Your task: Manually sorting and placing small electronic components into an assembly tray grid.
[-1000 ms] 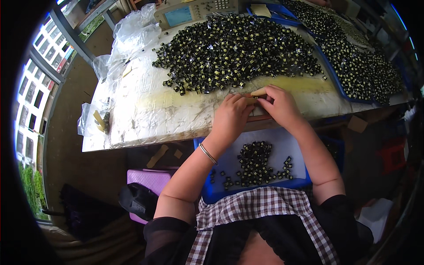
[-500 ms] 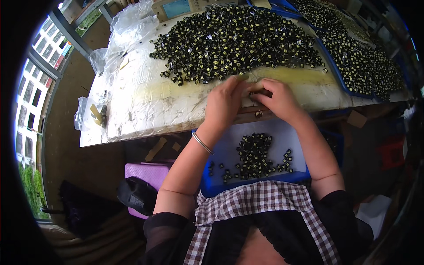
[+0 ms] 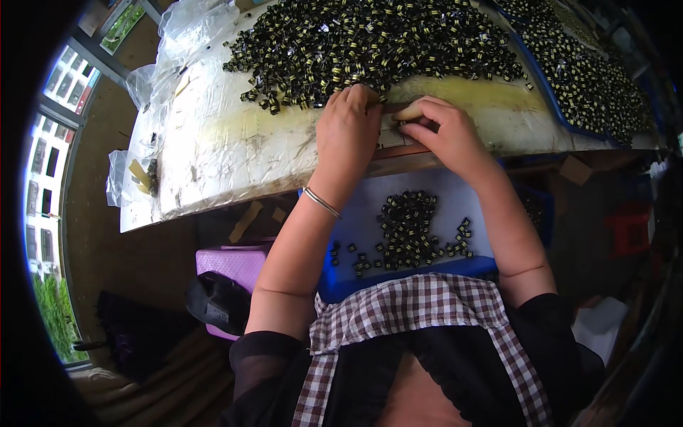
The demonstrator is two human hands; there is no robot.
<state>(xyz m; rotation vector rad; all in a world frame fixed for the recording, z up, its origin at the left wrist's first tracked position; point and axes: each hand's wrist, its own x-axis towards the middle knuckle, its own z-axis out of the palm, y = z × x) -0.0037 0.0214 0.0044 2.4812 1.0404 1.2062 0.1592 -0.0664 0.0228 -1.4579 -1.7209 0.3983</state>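
Note:
A broad heap of small black parts with yellow bands [image 3: 370, 50] covers the far side of the worktable. My left hand [image 3: 346, 132] is at the near edge of this heap, back upward and fingers curled. Its fingertips are hidden, so what they hold, if anything, cannot be seen. Close by on the right, my right hand [image 3: 452, 132] pinches thumb and forefinger together around something small and dark. Those fingers are above a narrow flat metal fixture [image 3: 393, 138] at the table's front edge, between the two hands.
Below the table edge, a blue tray [image 3: 409, 274] in front of my body holds loose black-and-yellow parts. A larger blue tray [image 3: 551, 99] full of similar parts lies at the right. Crumpled clear plastic [image 3: 188, 35] covers the back left. A purple box [image 3: 235, 265] stands below left.
My left hand has moved away from the right hand, leftward to the heap's edge, uncovering the fixture. The right hand keeps its pinch. The whole view has shifted slightly.

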